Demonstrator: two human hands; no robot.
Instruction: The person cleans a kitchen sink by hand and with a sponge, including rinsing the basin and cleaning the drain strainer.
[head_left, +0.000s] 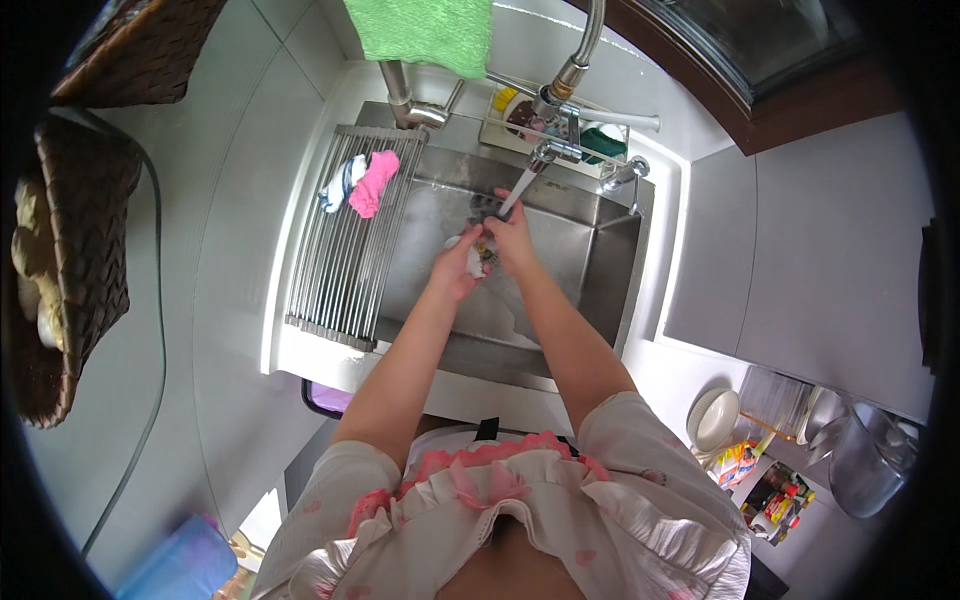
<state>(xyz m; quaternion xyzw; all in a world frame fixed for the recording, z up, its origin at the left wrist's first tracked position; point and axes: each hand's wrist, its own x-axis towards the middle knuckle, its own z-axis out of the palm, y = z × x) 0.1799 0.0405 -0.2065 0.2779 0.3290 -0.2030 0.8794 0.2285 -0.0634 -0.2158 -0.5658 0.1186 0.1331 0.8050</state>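
Both my hands are over the stainless steel sink (551, 281), under the stream from the running faucet (544, 154). Between them is a small wet cloth, sock-like, with a dark grey striped part (486, 207) and a white part (475, 262). My left hand (452, 268) grips the white, patterned end. The dark end is in my right hand (513, 234), where the water lands. Fingers cover the middle, so whether it is one piece or two cannot be told. A pink sock-like cloth (373, 184) and a white-and-blue one (343, 182) lie on the roll-up drying rack (337, 277).
A green towel (420, 34) hangs above the sink's back edge. Behind the faucet, a caddy (491, 135) holds brushes and sponges. A second small tap (626, 174) stands at the right corner. Woven baskets (94, 255) are at left. A bowl (714, 420) and bottles (778, 502) sit at right.
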